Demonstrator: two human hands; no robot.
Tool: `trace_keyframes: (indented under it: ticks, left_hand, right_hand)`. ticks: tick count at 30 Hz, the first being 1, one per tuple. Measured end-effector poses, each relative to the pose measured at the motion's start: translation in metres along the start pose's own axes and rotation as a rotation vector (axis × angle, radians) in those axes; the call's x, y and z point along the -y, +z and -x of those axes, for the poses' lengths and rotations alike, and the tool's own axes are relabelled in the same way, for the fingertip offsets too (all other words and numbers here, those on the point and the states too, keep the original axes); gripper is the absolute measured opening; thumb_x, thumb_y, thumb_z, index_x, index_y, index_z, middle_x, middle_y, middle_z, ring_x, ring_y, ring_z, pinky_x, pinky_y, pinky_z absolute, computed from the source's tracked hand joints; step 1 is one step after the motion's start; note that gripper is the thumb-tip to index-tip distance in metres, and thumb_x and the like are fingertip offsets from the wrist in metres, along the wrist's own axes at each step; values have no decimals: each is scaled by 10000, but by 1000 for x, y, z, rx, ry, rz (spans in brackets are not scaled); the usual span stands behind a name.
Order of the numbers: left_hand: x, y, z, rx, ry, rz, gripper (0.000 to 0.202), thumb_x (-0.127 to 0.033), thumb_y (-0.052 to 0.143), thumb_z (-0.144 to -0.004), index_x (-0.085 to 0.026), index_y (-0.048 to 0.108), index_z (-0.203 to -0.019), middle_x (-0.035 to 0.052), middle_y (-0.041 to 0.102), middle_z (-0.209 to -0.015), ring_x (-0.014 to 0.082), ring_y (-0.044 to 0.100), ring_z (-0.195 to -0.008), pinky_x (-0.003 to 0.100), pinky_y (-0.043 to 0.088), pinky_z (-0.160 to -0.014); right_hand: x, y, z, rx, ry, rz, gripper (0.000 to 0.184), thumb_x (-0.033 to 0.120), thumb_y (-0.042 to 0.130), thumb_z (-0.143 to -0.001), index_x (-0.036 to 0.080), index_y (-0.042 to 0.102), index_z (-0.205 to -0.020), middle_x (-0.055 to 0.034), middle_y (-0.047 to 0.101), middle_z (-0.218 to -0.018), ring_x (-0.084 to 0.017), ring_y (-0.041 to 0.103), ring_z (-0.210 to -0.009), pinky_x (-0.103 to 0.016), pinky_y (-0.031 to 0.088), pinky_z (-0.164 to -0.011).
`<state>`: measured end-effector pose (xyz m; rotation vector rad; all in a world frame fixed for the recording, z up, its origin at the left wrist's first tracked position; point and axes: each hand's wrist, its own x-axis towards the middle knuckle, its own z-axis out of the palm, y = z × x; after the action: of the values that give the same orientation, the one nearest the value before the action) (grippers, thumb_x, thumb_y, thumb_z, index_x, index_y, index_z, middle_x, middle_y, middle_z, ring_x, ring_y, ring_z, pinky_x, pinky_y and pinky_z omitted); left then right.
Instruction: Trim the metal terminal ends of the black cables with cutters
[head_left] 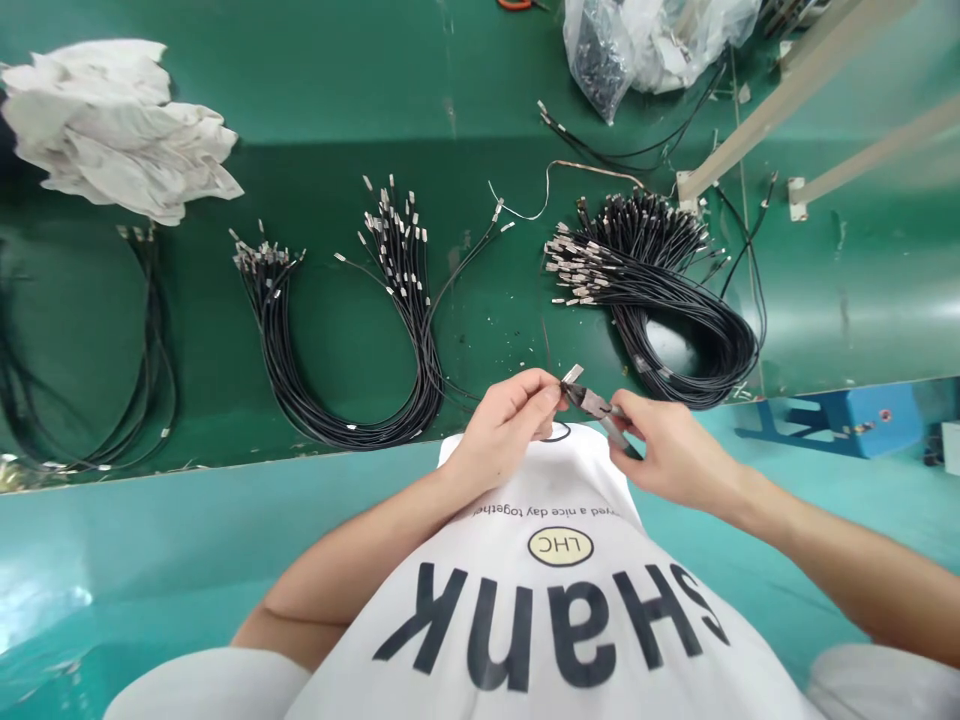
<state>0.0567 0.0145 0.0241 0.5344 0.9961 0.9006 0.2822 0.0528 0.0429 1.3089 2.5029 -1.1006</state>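
My left hand (514, 422) pinches the end of a black cable close to its silver connector (573, 374), just over the bench's front edge. Wrapped round the handles of a pair of cutting pliers (592, 402), my right hand (667, 445) brings their jaws up against the cable end beside my left fingertips. Whether the jaws are closed on the cable I cannot tell. Left of my hands lies a U-shaped bundle of black cables (352, 425) with silver connectors. A thick looped bundle of similar cables (675, 290) rests to the right.
A white cloth (120, 125) lies at the back left, above more black cables (154, 350). Clear plastic bags (645, 50) sit at the back right near beige posts (787, 95). An orange-handled tool (516, 4) shows at the top edge. A blue stool (874, 420) stands below the bench.
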Motion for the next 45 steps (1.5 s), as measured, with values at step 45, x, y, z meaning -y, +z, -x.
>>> trace_keyframes:
  ticks: [45]
  left_hand:
    - [0,7,5,7,-129,226,207,-242,612,-962,-142,616,-780,-48,351,-618,67,327,-556,223,294,-558]
  right_hand:
    - [10,-35,-2,97,-71,583,110,213,556,-842,182,480,-917,-39,588,-773,-232,603,-686,-334,264,-552]
